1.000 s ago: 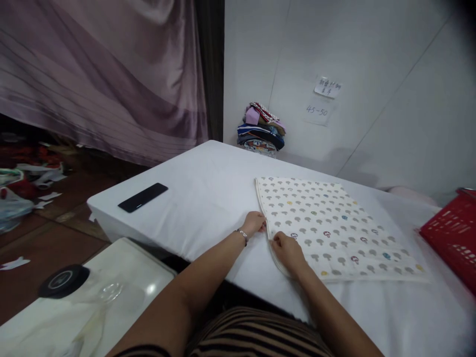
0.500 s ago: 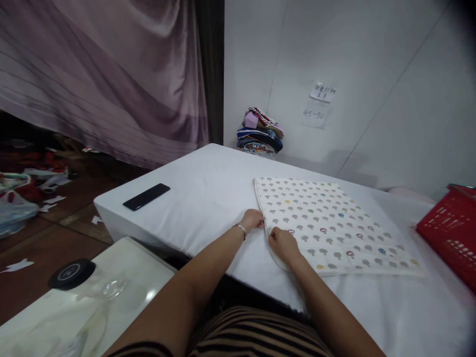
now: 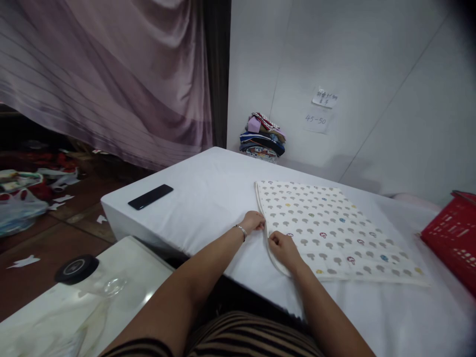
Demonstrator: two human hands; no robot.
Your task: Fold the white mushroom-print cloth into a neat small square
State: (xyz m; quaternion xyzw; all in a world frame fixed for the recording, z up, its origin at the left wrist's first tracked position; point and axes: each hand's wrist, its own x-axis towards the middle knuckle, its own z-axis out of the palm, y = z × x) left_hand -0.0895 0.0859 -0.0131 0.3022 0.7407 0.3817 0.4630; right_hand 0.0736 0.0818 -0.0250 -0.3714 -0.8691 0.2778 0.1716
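Note:
A white cloth [image 3: 327, 218] printed with grey and a few coloured mushrooms lies flat and folded in layers on the white-covered table [image 3: 208, 188]. My left hand [image 3: 254, 221], with a bracelet at the wrist, pinches the cloth's left edge. Just nearer to me, my right hand [image 3: 283, 247] rests at the same edge with fingers curled closed on the fabric. The fingertips of both hands are partly hidden, and the lower left corner of the cloth curves in a rounded fold.
A black phone [image 3: 150, 197] lies on the table's left part. Folded fabrics [image 3: 262, 139] are stacked by the wall. A red basket [image 3: 451, 238] stands at the right. At lower left, a white surface [image 3: 122, 258] holds a round black object [image 3: 76, 269].
The view has shifted slightly, so everything sits a little lower and further right. Both hands stay at the cloth's left edge, the right one having moved very slightly.

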